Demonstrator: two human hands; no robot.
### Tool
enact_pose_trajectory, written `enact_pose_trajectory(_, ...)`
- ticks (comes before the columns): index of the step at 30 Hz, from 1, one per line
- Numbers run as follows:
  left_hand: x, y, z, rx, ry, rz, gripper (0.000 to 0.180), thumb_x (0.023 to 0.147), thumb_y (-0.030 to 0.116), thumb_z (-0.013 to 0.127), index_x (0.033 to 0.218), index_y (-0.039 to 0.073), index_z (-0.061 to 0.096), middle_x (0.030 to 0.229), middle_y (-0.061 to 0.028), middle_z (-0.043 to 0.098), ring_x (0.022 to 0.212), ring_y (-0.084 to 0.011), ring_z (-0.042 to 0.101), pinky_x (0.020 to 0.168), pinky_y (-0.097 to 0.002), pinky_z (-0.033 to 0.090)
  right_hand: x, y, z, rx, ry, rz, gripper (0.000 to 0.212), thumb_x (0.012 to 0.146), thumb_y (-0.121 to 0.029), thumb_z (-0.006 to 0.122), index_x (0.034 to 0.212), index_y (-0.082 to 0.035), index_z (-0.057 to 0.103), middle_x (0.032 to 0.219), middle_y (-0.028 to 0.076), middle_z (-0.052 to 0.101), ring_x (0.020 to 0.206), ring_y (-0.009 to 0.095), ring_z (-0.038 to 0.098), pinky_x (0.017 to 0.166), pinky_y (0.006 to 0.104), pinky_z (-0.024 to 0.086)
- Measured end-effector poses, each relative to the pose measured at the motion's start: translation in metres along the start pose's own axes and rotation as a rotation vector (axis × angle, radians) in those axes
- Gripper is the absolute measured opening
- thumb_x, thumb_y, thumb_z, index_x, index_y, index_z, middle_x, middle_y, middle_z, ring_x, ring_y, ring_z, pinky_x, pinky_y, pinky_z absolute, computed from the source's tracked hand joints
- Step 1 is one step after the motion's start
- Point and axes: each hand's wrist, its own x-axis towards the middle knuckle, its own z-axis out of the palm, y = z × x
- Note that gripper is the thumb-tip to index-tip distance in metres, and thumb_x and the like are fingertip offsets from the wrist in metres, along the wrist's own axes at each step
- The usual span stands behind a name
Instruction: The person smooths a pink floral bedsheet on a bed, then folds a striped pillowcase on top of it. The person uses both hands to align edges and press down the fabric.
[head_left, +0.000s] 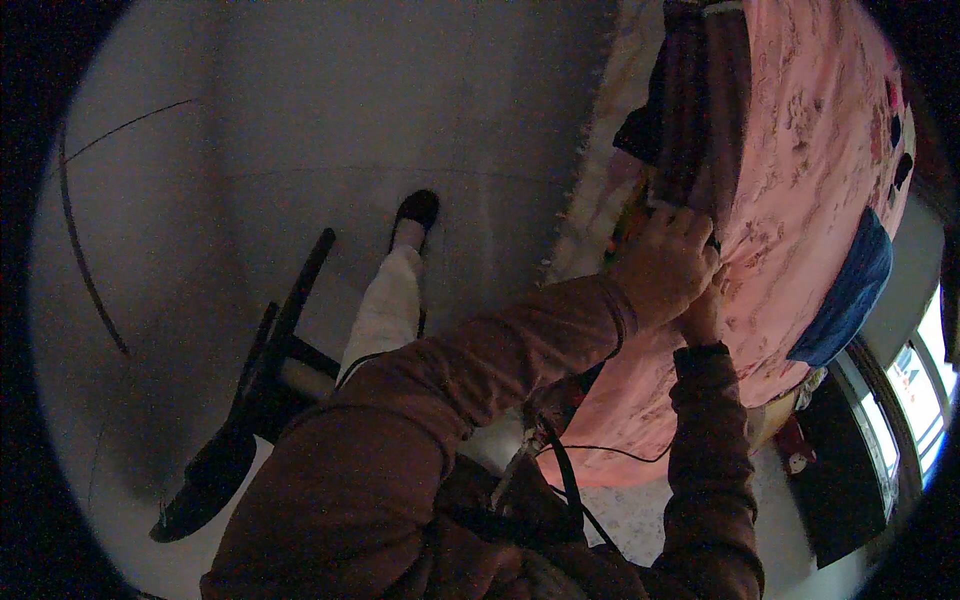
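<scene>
My left hand (665, 258) is closed, with its fingers curled over the lower end of a dark brown garment (690, 130). That garment lies lengthwise along the near side of a pink patterned bedspread (800, 120). My right hand (706, 312) meets the left from below, just over the pink cloth. It looks closed, but the left hand covers most of its fingers, and what they grip cannot be made out. A small dark piece shows beside the left fingertips.
A folded blue denim piece (850, 290) lies on the bedspread's far right. A fringed pale cloth (590, 170) hangs along the bed's left side. On the left stands a dark chair (270, 370) on the grey floor (330, 120). A thin black cord (620, 450) crosses the lower bedspread.
</scene>
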Motion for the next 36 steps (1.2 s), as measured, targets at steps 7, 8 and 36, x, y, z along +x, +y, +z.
enact_pose_trajectory(7,-0.005,-0.017,0.008,-0.179,-0.016,0.126,0.021,0.084,0.021,0.063,0.093,0.004,0.072,0.090,-0.0146,0.063,0.098,-0.0315,0.059,0.083,-0.0453,0.047,0.004,0.000,-0.012,-0.110,-0.290,-0.038,0.067,0.092,-0.050,0.057,0.127,0.008,0.057,0.149,0.043,0.026,0.139,0.060,0.025,0.114,0.0701,0.017)
enact_pose_trajectory(8,-0.006,-0.030,0.010,-0.261,-0.032,0.207,0.021,0.084,0.019,0.062,0.095,0.004,0.072,0.089,-0.0159,0.064,0.098,-0.0324,0.060,0.083,-0.0455,0.048,0.004,0.000,-0.012,-0.091,-0.328,-0.023,0.066,0.092,-0.050,0.057,0.126,0.007,0.059,0.149,0.043,0.026,0.139,0.060,0.025,0.113,0.0705,0.017)
enact_pose_trajectory(36,0.026,-0.166,0.059,-0.948,-0.078,-0.753,0.045,0.078,0.004,0.069,0.122,-0.002,0.066,0.109,-0.0157,0.073,0.095,-0.0249,0.068,0.084,-0.0364,0.052,-0.003,0.008,0.018,0.552,-0.045,0.319,0.131,0.066,-0.047,0.085,0.149,0.017,0.005,0.156,0.041,0.008,0.146,0.054,0.014,0.119,0.0556,0.021)
